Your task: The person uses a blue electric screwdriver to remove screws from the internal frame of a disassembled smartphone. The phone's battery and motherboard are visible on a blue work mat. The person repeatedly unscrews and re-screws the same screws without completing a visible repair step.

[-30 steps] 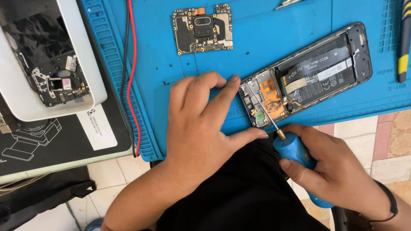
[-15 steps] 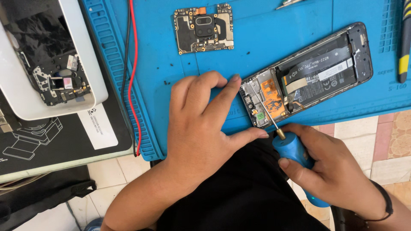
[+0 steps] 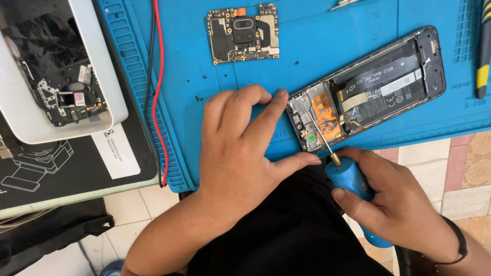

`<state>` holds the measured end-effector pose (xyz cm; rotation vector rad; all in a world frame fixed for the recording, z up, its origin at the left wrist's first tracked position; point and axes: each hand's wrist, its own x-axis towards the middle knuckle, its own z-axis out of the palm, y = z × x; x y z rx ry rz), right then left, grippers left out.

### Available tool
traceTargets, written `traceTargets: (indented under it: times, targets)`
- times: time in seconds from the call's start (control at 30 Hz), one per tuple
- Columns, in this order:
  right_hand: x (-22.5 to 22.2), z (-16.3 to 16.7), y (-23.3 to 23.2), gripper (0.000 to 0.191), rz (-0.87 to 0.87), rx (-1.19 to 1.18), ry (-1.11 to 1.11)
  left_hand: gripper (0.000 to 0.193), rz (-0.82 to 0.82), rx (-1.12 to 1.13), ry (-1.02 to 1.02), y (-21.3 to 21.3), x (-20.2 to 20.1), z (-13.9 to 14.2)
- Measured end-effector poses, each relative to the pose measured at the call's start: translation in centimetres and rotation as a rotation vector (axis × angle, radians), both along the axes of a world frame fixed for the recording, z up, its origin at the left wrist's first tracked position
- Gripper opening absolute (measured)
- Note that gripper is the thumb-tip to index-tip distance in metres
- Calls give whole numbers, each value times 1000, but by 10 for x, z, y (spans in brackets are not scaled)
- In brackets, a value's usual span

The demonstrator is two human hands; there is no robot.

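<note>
An opened phone (image 3: 381, 87) lies slanted on the blue work mat (image 3: 317, 46), its battery, flex cable and orange lower board exposed. My left hand (image 3: 240, 153) rests on the mat, with forefinger and thumb braced against the phone's lower end. My right hand (image 3: 394, 199) grips a blue-handled screwdriver (image 3: 353, 181) below the mat's edge. Its thin metal shaft (image 3: 318, 134) reaches up into the phone's lower board.
A removed circuit board with camera module (image 3: 244, 32) lies on the mat above my left hand. A white tray (image 3: 110, 92) of small parts stands at left over a black pad. Red and black wires (image 3: 156, 87) run down the mat's left edge. Another tool (image 3: 483, 48) lies far right.
Hardly anything has moved. The screwdriver tip stays in the phone's lower board while both hands hold their places.
</note>
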<state>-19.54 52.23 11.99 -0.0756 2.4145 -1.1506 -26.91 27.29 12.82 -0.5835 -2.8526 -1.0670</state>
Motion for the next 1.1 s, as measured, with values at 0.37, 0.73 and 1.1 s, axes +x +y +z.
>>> traceTargets:
  times: [0.37,0.73,1.1]
  targets:
    - [-1,3,3,60,1,24,-75,83,5,-1,-3,0,-1,2]
    - [0,1,0,60,5,8,-8,83,-3,3,4,-1,-1,1]
    - [-2,4,-5,61,7,46,21,82,-9,-14,19,-1,0,1]
